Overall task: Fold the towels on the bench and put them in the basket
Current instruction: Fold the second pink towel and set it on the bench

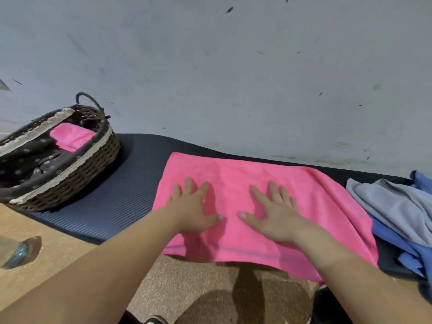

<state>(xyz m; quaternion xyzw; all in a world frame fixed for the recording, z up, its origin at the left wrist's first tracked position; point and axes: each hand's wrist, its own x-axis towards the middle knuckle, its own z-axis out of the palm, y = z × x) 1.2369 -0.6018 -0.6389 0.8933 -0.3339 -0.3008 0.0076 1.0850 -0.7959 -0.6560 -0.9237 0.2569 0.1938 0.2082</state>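
Centre of frame: pink towel [280, 183] spread on the dark ribbed tabletop [131, 183], its near edge hanging over the front.
Hands: left hand [194, 206] and right hand [275, 216] lie flat on the pink towel, fingers straight and spread, thumbs toward each other. They grip nothing.
Upper left of frame: wicker basket [93, 167] on the tabletop, with one folded towel [72, 136], also pink, already inside.
Right edge of frame: heap of grey and blue towels [397, 206], unfolded, touching the pink towel.
Progress: judged early to midway. One towel is in the basket, one is being smoothed (cannot tell if already doubled), and the heap is untouched.
Left to do: fold this one, basket it, then work through the heap.
Writing: no brand, label or text legible.
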